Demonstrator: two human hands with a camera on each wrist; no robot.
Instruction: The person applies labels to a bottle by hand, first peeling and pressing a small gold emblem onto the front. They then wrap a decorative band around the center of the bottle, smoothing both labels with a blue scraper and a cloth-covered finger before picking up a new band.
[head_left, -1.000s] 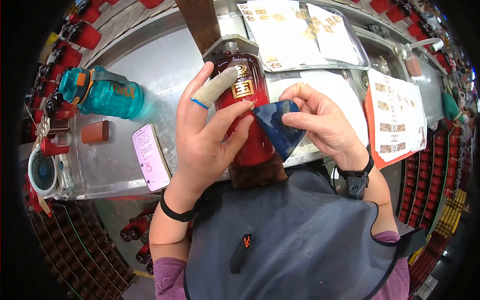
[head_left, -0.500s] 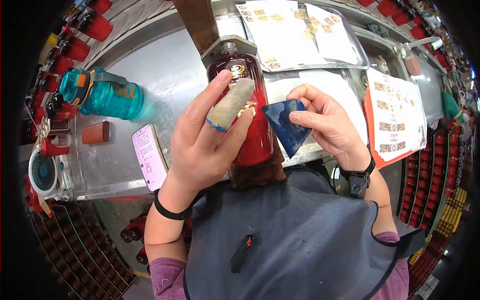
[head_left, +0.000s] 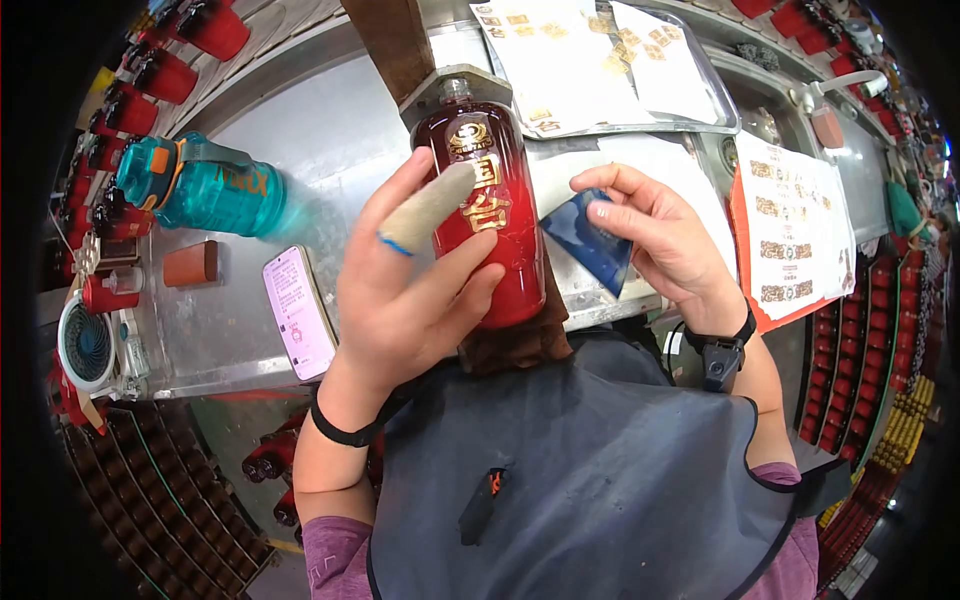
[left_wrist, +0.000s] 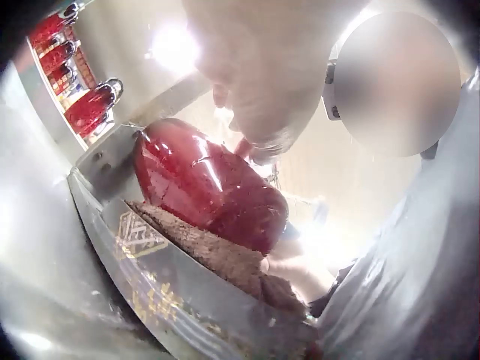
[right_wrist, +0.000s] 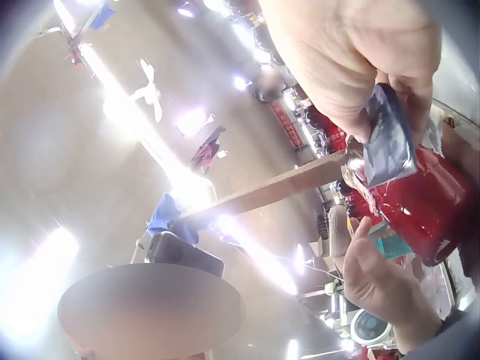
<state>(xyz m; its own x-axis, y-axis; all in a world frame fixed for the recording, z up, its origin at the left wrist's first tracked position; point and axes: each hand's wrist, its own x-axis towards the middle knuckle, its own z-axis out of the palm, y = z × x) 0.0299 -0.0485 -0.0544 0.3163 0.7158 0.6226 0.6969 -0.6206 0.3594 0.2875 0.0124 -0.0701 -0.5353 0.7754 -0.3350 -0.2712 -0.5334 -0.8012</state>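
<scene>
Head view: red bottle lies neck pointing away.

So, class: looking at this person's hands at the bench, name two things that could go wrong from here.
The red bottle lies over the metal table's near edge with only the left hand steadying it, so it might roll or drop. The right hand pinches a blue scraper close to the gold lettering, which it could scuff or lift.

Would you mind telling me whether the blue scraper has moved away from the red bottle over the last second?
Yes. The blue scraper, held in the right hand, has shifted right, off the red bottle, toward the orange-backed sheet.
</scene>
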